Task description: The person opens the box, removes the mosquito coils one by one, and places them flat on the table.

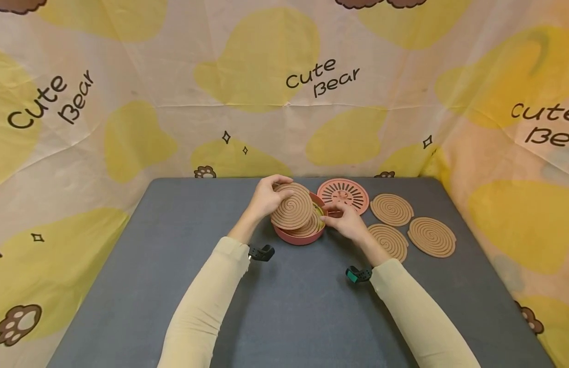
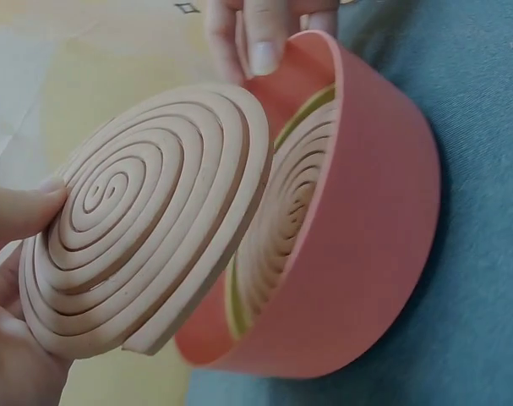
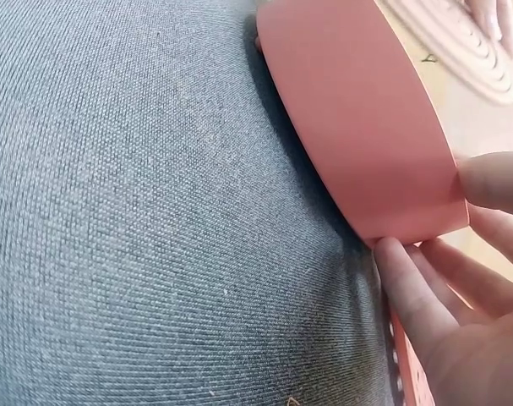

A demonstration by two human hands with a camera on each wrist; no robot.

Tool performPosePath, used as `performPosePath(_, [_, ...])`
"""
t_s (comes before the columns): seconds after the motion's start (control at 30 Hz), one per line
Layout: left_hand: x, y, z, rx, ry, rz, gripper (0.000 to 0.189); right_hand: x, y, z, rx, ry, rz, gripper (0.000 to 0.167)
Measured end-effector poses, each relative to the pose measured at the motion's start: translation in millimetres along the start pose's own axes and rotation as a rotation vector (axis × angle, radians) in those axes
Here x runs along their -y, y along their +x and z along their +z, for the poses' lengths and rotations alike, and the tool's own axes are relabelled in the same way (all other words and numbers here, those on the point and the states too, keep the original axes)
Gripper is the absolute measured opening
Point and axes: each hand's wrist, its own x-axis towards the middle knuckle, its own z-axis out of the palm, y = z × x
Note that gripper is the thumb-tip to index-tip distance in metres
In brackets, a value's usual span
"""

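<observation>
My left hand (image 1: 267,197) grips a tan mosquito coil (image 1: 291,206) by its edge, thumb on its face. The coil is tilted over a round pink tin (image 1: 301,240), overlapping its opening in the head view. Inside the tin lies another coil (image 2: 294,203), partly hidden, with a yellow-green rim (image 2: 233,296) around it. My right hand (image 1: 345,221) pinches the tin's wall at the right side; in the right wrist view its thumb is at the rim and its fingertips (image 3: 391,254) meet the outer wall.
A pink slotted lid (image 1: 343,183) lies behind the right hand. To the right, three coils rest flat on the grey table (image 1: 197,306): a back coil (image 1: 392,209), a right coil (image 1: 432,237) and a front coil (image 1: 389,241) partly behind the right wrist. A printed cloth (image 1: 261,61) hangs around.
</observation>
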Motion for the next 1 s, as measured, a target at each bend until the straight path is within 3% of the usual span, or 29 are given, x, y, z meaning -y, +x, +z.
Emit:
performPosePath(0.37, [-7.4, -8.7, -35.7, -0.049, -0.029, -0.012, 0.030, 3.8, 2.0, 1.1, 0.009, -0.051, -0.001, 0.040])
performPosePath(1.0, [8.4, -22.2, -84.2, -0.154, -0.071, -0.071, 0.036, 4.4, 0.4, -1.7, 0.018, -0.043, -0.031, 0.041])
